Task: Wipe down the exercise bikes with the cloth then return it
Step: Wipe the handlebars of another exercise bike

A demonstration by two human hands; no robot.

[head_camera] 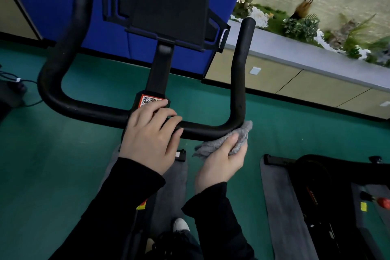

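A black exercise bike's U-shaped handlebar (88, 112) fills the middle of the view, with a black tablet holder (168, 4) on its stem. My left hand (147, 137) rests on the middle of the bar, fingers laid over it beside a red-edged QR sticker (148, 100). My right hand (221, 160) grips a crumpled grey cloth (240, 135) and presses it against the underside of the bar's right bend. Both my sleeves are black.
A second machine (329, 202) on a grey mat stands at the lower right. A blue padded wall (118, 34) lies ahead, with a planter ledge (295, 53) and plants to the right. Cables (14, 82) trail on the green floor at the left.
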